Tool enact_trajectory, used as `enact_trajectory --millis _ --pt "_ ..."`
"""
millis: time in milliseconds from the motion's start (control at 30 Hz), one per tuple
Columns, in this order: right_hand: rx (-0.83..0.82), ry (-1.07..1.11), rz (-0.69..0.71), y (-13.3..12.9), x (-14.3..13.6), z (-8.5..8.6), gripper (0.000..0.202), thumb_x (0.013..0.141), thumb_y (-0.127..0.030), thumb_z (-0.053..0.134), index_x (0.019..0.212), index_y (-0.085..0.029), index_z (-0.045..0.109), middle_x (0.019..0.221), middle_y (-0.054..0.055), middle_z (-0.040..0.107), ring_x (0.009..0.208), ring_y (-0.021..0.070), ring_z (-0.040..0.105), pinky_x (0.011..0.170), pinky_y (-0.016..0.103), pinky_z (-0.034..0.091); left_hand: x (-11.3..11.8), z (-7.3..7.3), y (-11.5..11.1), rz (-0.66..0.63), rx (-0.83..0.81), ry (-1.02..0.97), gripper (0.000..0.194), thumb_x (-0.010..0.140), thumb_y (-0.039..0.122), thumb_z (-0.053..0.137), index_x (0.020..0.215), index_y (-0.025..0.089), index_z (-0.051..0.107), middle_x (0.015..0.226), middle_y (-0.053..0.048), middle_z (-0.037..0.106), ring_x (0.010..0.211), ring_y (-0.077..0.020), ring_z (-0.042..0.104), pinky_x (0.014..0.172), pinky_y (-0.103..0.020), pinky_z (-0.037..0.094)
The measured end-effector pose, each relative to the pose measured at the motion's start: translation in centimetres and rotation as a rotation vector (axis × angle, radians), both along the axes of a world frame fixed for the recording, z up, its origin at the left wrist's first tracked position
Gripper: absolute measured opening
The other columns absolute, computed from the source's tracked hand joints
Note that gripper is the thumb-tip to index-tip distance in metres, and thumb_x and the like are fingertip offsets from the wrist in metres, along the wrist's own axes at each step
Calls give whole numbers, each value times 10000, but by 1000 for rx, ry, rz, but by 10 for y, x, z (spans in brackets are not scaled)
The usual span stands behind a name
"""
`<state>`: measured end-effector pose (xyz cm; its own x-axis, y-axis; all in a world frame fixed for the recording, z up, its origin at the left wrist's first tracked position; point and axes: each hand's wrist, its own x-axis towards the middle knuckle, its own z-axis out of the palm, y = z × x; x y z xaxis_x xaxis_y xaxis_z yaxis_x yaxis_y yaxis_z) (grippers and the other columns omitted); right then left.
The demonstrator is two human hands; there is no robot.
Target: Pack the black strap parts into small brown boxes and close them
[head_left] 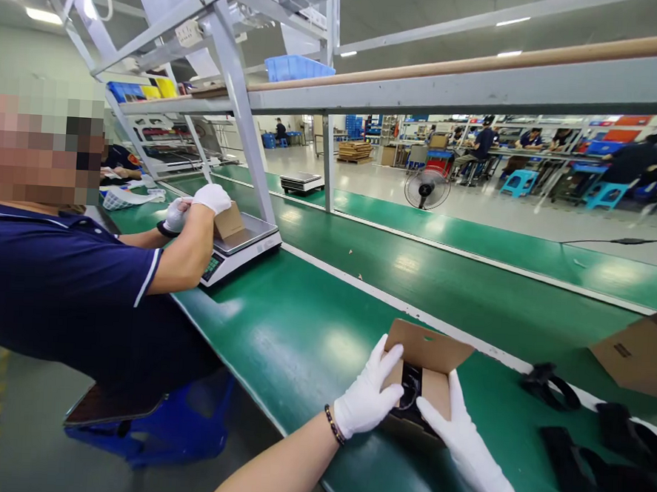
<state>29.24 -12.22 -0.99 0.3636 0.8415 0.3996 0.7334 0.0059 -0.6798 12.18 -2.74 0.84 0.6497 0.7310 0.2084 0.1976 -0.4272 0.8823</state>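
Observation:
A small brown cardboard box (427, 348) stands on the green bench top, its lid raised at the back. Something black (410, 385) shows inside, between the box's side flaps. My left hand (369, 393), in a white glove, grips the box's left side, with the thumb and fingers on the left flap. On the right side, my right hand (464, 440), also gloved, holds the box between thumb and fingers. The undersides of both hands are hidden.
Black straps and parts (569, 454) lie to the right, near a larger cardboard box (642, 354). At the left, a seated person in dark blue (54, 274) handles a carton (228, 221) on a scale (244, 248). A metal post (244, 115) rises behind it.

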Motion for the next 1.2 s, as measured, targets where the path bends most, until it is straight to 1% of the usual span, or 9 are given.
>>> enact_trajectory --millis 133,233,367,533,700,833,967,1067,1200 --pt "93 -4 -28 -1 2 7 695 900 -437 508 1486 -241 189 1404 110 451 1233 248 503 983 418 477 1 -8 5 82 282 -169 710 907 349 438 1492 231 54 1416 -146 426 1325 -231 429 1132 -481 333" --pt "268 -228 174 -8 13 13 618 880 -451 546 1414 -222 336 1372 124 470 1277 279 452 1024 466 436 -3 0 12 -23 503 -169 714 808 559 554 1391 244 288 1170 -108 584 1088 -240 598 1100 -505 354" --pt "164 -575 365 -19 25 25 862 775 -706 528 1414 -151 363 1436 191 381 1357 424 265 929 597 466 -13 22 18 -236 685 -62 842 567 796 622 1169 219 514 1136 -122 588 1052 -289 592 1136 -558 239" --pt "95 -703 379 -21 30 35 716 828 -518 590 1439 -224 359 1495 141 308 1373 380 259 882 514 527 -19 35 19 -306 692 90 554 767 644 533 1147 240 536 1203 -126 559 1083 -269 566 1122 -548 255" --pt "233 -578 440 -14 33 37 537 891 -316 556 1404 -321 398 1484 79 347 1370 310 302 935 490 512 -16 38 22 -280 666 36 578 848 651 442 1184 186 506 1113 -113 609 1049 -235 581 1124 -494 294" --pt "215 -605 457 -16 30 37 429 904 -296 527 1330 -269 491 1465 126 365 1378 364 259 888 561 515 -17 36 19 -270 681 1 495 907 589 373 1161 204 553 1175 -109 607 1141 -234 544 1145 -514 260" --pt "260 -699 414 -23 23 36 347 862 -213 581 1208 -194 564 1369 183 455 1333 379 339 958 677 396 -18 22 10 -206 639 -2 365 943 312 309 1140 214 600 1315 -107 535 1281 -251 449 1162 -551 191" --pt "349 -729 435 -29 10 33 411 840 -61 523 1235 -173 532 1262 164 545 1266 301 450 1015 605 390 -16 4 4 -96 535 -41 349 916 302 390 1188 209 587 1527 -109 268 1404 -298 287 1153 -523 239" --pt "430 -691 352 -29 -15 24 437 829 -21 519 1248 -148 517 1157 130 610 1150 236 545 988 466 460 -12 -13 5 -79 390 -87 646 898 314 472 1478 231 201 1586 -138 -11 1451 -307 143 1144 -493 278"
